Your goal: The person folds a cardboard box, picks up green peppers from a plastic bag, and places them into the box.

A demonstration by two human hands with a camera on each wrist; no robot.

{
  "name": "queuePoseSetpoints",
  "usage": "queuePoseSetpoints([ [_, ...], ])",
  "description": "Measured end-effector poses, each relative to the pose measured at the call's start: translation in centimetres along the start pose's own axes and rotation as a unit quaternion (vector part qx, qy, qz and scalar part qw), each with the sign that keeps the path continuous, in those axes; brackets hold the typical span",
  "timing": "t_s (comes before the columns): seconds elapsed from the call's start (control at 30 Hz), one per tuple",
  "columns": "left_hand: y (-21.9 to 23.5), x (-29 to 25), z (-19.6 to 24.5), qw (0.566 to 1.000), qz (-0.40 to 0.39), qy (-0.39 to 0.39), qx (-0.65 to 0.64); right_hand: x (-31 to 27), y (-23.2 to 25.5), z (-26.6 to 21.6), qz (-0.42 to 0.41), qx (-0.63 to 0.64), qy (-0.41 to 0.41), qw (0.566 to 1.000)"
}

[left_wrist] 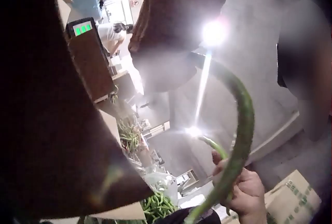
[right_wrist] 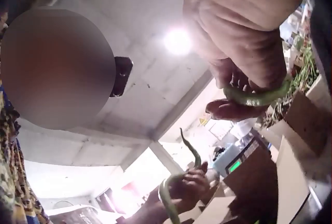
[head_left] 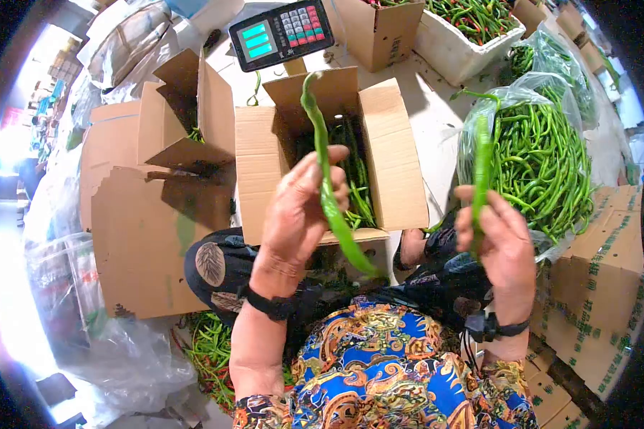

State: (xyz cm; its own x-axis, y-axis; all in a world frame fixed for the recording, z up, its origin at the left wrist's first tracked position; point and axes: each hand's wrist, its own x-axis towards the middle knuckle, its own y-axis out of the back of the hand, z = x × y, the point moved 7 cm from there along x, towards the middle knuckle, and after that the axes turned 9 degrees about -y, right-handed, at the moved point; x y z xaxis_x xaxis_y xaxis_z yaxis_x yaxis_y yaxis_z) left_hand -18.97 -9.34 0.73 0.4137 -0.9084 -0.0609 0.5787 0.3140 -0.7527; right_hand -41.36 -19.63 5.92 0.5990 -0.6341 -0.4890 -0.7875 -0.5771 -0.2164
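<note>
Nearest to us lay our patterned blue and orange blouse [head_left: 379, 372], with both hands raised just beyond it. Our left hand [head_left: 300, 214] curled its fingers round a long, curved, glossy green chili pepper [head_left: 327, 179], which arched over the open brown corrugated cardboard box [head_left: 401, 164] where more peppers lay. Our right hand [head_left: 497, 239] pinched a second slim green pepper [head_left: 481, 171] upright, just in front of the crinkled clear plastic bag of green peppers [head_left: 544, 157] on the right. We judged that this was the sorting step: each pepper looked checked before packing. The next move seemed to call for lowering the left pepper lengthwise into the box without snapping its thin, bendy body. A black digital weighing scale [head_left: 283, 32] stood at the far side.
</note>
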Motion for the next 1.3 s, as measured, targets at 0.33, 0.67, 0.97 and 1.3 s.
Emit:
queuePoseSetpoints([
  [0.33,7.5,3.9,5.2,0.863,0.181,-0.009,0.472,-4.1,15.4,3.9,0.228,-0.198,-0.015,0.953],
  [0.67,4.3,1.2,0.7,0.854,0.103,0.09,0.503,-4.4,22.7,29.7,0.2,-0.395,-0.106,0.89],
  [0.97,3.5,2.2,-2.6,0.842,0.116,0.118,0.513,7.0,18.4,27.7,0.215,-0.505,0.026,0.835],
  [1.3,2.7,1.8,-3.8,0.825,0.112,0.122,0.54,13.8,19.2,31.2,0.056,-0.556,0.045,0.828],
])
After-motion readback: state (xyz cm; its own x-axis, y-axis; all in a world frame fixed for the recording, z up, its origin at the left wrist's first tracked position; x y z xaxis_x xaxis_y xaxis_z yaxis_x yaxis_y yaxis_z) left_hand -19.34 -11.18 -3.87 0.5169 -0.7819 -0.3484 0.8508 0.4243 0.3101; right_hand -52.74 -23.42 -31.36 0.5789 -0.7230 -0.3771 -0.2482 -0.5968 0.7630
